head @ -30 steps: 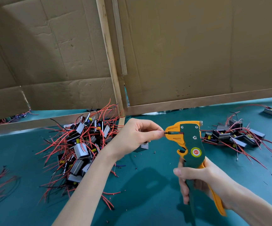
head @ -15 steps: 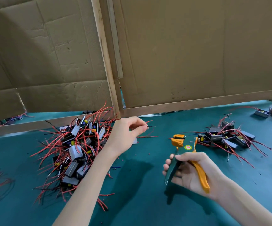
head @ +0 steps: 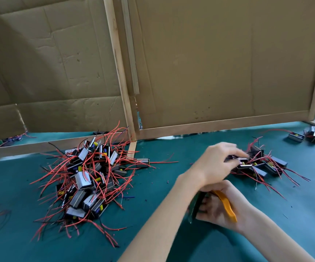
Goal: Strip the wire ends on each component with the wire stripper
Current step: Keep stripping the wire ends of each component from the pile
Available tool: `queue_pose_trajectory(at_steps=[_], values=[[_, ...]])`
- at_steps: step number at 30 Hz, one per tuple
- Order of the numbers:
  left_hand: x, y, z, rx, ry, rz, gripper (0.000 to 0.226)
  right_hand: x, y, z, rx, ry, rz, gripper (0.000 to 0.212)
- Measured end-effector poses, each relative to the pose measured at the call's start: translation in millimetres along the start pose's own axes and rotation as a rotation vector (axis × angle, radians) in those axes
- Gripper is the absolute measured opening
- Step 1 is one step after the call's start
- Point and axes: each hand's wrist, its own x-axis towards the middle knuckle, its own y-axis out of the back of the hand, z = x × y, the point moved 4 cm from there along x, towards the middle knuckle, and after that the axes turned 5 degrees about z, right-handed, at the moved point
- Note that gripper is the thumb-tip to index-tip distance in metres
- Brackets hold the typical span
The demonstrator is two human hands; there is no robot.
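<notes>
Teal cloth covers the surface [head: 304, 214], and only the head view shows it. The left hand [head: 216, 163] reaches across above the right hand [head: 211, 210]. Its fingers [head: 234, 153] curve down onto a metal-cased component [head: 244, 162] at the near edge of the small pile [head: 266, 167]. Motion blur hides whether they pinch the component or only touch it. Below the left wrist, the right hand wraps round the wire stripper [head: 225, 204]. The orange handle shows across the palm and the dark green body beside the fingers, while the cutting head is hidden under the left forearm. The large pile [head: 88, 178], thick with red leads, lies well off to the left of both hands. A stray component [head: 143, 162] sits between that pile and the left hand.

The main risk, I judge, is tangling. Red leads in the small pile cross one another, so a finger hooked under one could drag its neighbours along when the hand lifts. With the arms crossed, the left forearm could also knock the stripper's unseen head. Pieces strayed between the piles could be taken for the wrong batch.
</notes>
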Motion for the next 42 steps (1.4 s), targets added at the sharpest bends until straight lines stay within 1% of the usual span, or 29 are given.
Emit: queue_pose_trajectory(at_steps=[2,3,5,7,9,10,13,14,16,18,20,21,24,27,28,29,31,32,33,35,37,40,42], values=[[-16,23,-19,0.012,0.039,0.071,0.027,0,0,-1,0.005,0.009,0.008,0.024],[-24,38,-33,0.074,0.080,0.111,0.029,0,0,-1,0.002,0.013,0.014,0.023],[-40,70,-68,0.293,0.196,0.181,0.032,-1,0,-2,-0.002,0.014,0.019,0.019],[-57,97,-105,0.511,0.359,0.209,0.036,-1,0,-1,-0.003,0.005,0.016,0.016],[-69,111,-134,0.626,0.492,0.213,0.038,-1,0,0,-0.011,-0.004,0.011,0.016],[-73,113,-145,0.684,0.531,0.200,0.038,-1,-1,1,-0.016,-0.006,0.008,0.017],[-81,104,-170,0.918,0.552,0.112,0.041,0,-1,2,-0.038,-0.013,0.001,0.018],[-82,101,-176,0.971,0.538,0.110,0.041,0,-1,2,-0.041,-0.013,0.003,0.019],[-84,100,-182,0.992,0.516,0.170,0.040,1,1,1,-0.035,-0.011,0.012,0.019],[-83,100,-181,0.956,0.501,0.227,0.031,2,2,0,-0.022,-0.008,0.015,0.019],[-81,100,-175,0.913,0.489,0.243,0.018,2,3,-1,-0.015,-0.007,0.015,0.020],[-80,99,-171,0.885,0.484,0.240,0.015,2,3,-1,-0.015,-0.003,0.016,0.021],[-74,99,-159,0.752,0.441,0.222,0.021,1,4,-5,-0.006,0.023,0.024,0.021],[-65,94,-145,0.539,0.442,0.095,0.041,-1,5,-10,0.022,0.061,0.025,0.017],[-63,91,-140,0.477,0.451,0.057,0.041,-1,5,-11,0.026,0.075,0.022,0.016],[-61,88,-137,0.422,0.454,0.049,0.037,-1,5,-13,0.029,0.090,0.021,0.016],[-60,86,-130,0.260,0.435,0.135,0.019,-2,6,-15,0.037,0.116,0.026,0.016],[-60,87,-127,0.154,0.413,0.214,0.010,-2,7,-16,0.045,0.127,0.026,0.015],[-61,89,-124,0.062,0.388,0.302,0.007,-2,6,-17,0.053,0.137,0.025,0.015],[-62,94,-121,-0.048,0.347,0.449,0.007,-3,6,-18,0.060,0.151,0.023,0.016],[-62,98,-116,-0.177,0.329,0.529,0.007,-4,5,-17,0.049,0.155,0.022,0.017],[-60,101,-113,-0.383,0.353,0.579,0.023,-5,2,-15,0.037,0.155,0.011,0.018],[-59,102,-109,-0.486,0.376,0.581,0.021,-6,0,-14,0.023,0.158,-0.004,0.018]])
